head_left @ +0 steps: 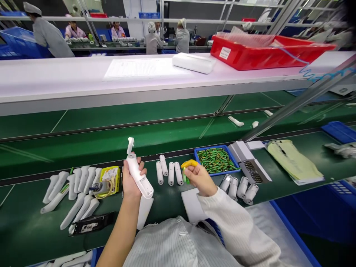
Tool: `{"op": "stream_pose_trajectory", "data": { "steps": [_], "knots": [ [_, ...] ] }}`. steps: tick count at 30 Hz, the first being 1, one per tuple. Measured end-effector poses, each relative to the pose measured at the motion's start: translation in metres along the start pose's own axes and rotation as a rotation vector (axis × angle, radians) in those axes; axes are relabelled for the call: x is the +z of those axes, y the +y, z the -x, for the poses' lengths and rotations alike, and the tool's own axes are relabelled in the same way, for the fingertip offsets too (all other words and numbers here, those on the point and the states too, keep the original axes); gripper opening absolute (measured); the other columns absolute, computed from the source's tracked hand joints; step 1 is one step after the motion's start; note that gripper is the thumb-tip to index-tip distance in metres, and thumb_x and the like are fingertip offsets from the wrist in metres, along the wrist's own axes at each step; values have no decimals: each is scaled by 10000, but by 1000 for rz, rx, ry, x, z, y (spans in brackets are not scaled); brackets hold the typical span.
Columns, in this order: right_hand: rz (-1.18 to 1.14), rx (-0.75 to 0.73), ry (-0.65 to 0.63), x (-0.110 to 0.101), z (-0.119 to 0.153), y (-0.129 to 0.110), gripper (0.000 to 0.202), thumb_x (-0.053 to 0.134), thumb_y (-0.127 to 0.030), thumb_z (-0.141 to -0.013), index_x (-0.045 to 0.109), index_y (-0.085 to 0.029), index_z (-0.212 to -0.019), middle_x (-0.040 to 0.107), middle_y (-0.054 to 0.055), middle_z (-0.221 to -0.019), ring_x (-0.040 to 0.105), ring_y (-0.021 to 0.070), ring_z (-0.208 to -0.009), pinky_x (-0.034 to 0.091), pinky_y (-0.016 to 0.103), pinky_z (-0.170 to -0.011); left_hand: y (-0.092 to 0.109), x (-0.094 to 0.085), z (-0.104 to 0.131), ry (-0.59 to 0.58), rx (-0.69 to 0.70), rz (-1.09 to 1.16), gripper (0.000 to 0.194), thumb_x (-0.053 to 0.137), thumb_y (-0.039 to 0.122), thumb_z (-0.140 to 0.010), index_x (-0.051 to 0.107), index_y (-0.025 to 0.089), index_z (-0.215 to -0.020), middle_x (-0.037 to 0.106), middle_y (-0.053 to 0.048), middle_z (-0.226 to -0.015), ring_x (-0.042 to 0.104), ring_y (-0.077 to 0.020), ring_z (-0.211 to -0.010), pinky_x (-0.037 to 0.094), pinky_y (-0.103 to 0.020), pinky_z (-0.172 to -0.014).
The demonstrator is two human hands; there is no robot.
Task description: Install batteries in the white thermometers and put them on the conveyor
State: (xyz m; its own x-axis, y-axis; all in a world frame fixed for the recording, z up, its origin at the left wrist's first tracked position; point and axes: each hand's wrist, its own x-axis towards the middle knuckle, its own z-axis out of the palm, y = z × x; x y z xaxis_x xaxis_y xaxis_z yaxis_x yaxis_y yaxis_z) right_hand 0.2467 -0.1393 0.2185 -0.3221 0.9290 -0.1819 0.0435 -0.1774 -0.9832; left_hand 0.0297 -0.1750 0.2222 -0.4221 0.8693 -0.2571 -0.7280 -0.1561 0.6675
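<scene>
My left hand (130,181) is wrapped round a white handheld device housing (138,174), which is tilted with an open recess at its lower end. Just above that hand is a small hooked white piece (130,145); I cannot tell whether it joins the housing. My right hand (201,178), a yellow cover on one finger, pinches a bright green battery (185,176), blurred and partly hidden by the fingers. Several white tube-like parts (171,173) stand between my hands. Behind my right hand, a blue tray (197,152) holds many green batteries (215,159).
White housings (75,209) lie at left around a yellow basket (118,172) and a black pouch (91,223). Silvery-white parts (243,187) and a yellow-green sheet (294,163) are at right. A shelf (55,79) with a red bin (239,55) spans ahead; people work beyond.
</scene>
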Motion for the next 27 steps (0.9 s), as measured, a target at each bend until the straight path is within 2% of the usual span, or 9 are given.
{"op": "stream_pose_trajectory", "data": {
  "steps": [2,5,7,10,13,15,17,22,27],
  "knots": [
    [-121,-39,-85,20,17,-15,453,702,-556,-670,533,-184,-868,517,-41,-622,442,66,-463,340,191,-417,7,19,14,-45,-102,224,258,361,344,-912,529,191,-1035,432,0,-746,376,-58,-518,333,-120,-392],
    [-202,-103,-167,43,41,-33,367,675,-502,-738,539,-201,-898,546,-14,-708,494,86,-535,372,196,-438,12,35,34,-71,-145,251,257,335,333,-927,526,188,-1018,439,-4,-754,376,-57,-519,349,-115,-383],
    [-51,-206,-165,54,54,-38,272,617,-454,-809,556,-209,-910,561,2,-739,503,99,-552,392,213,-451,13,39,44,-86,-144,245,259,325,331,-931,527,187,-1006,436,-2,-750,373,-55,-515,352,-113,-380],
    [399,-568,-85,66,67,-37,119,571,-319,-869,584,-202,-851,585,9,-688,524,122,-581,415,255,-535,15,40,54,-101,-114,237,259,329,334,-934,535,185,-986,436,1,-749,378,-52,-509,362,-117,-383],
    [713,-928,-54,72,71,-33,189,532,-289,-903,567,-182,-751,591,13,-635,501,122,-550,373,260,-526,19,38,60,-91,-49,229,241,362,343,-925,542,184,-948,450,0,-759,383,-52,-506,377,-124,-389],
    [739,-992,-138,73,70,-34,248,485,-313,-930,555,-178,-733,592,12,-638,495,115,-553,360,248,-519,22,37,64,-90,-9,226,234,376,345,-919,546,187,-951,456,2,-753,389,-54,-506,381,-124,-389],
    [679,-860,-213,72,69,-37,246,475,-347,-933,548,-180,-769,592,6,-677,504,111,-591,372,236,-550,25,36,67,-132,13,215,216,407,346,-906,552,193,-955,460,5,-746,394,-54,-507,383,-118,-386],
    [322,-235,-513,71,66,-40,341,673,-454,-763,472,-195,-860,464,-62,-660,353,65,-499,272,202,-444,27,37,77,-340,9,183,215,522,388,-848,569,195,-930,465,12,-736,351,-37,-466,349,-96,-336],
    [276,-149,-486,75,66,-35,246,643,-365,-792,473,-187,-787,379,-75,-609,287,60,-505,225,211,-455,27,35,78,-360,-7,200,225,566,400,-827,579,194,-917,476,17,-732,354,-35,-478,348,-86,-343]
  ]
}}
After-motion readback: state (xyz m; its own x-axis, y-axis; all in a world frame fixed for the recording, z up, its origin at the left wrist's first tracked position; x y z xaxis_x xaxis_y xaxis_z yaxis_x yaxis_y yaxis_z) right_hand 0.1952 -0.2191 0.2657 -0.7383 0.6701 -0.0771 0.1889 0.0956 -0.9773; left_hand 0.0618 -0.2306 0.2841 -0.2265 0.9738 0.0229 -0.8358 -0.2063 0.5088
